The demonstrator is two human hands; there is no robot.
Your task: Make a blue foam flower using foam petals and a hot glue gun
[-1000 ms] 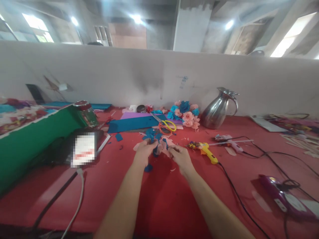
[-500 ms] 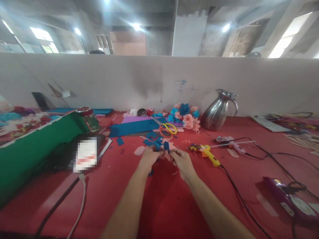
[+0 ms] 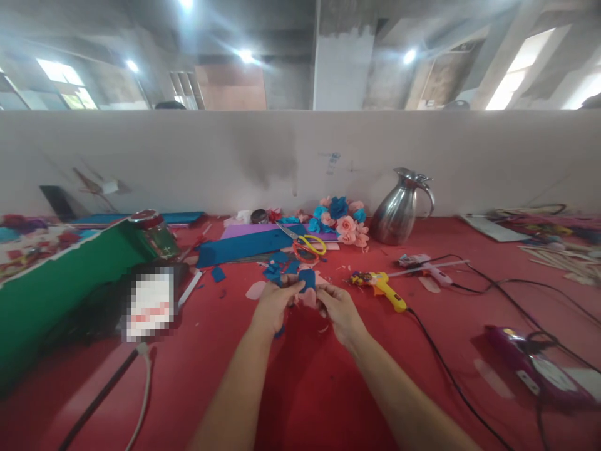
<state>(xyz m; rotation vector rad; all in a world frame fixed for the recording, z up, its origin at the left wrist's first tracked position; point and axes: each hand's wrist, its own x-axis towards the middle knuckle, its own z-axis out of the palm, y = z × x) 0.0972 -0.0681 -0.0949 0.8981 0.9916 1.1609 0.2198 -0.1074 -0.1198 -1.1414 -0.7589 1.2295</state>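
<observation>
My left hand (image 3: 275,305) is closed, thumb and fingers pinching the edge of a dark blue paper piece (image 3: 307,279). Just below it hangs a pink paper petal (image 3: 308,297), its right edge between the closed fingertips of my right hand (image 3: 340,311). Whether the two pieces are joined cannot be made out. Behind the hands lie blue paper scraps (image 3: 280,258), and a loose pink petal (image 3: 256,289) rests left of my left hand. Scissors (image 3: 312,244) with yellow and orange handles lie beyond, on blue sheets (image 3: 241,245).
A bunch of pink and blue paper flowers (image 3: 346,224) and a steel jug (image 3: 397,210) stand at the back. To the right are a yellow glue gun (image 3: 389,294), a pink glue gun (image 3: 434,272) and a purple power strip (image 3: 535,363) with cords. A green box (image 3: 94,269) and a jar (image 3: 154,235) stand left.
The blue piece has come up between my hands and now faces me above the pink petal. Both hands stay close together. The whole view has shifted slightly.
</observation>
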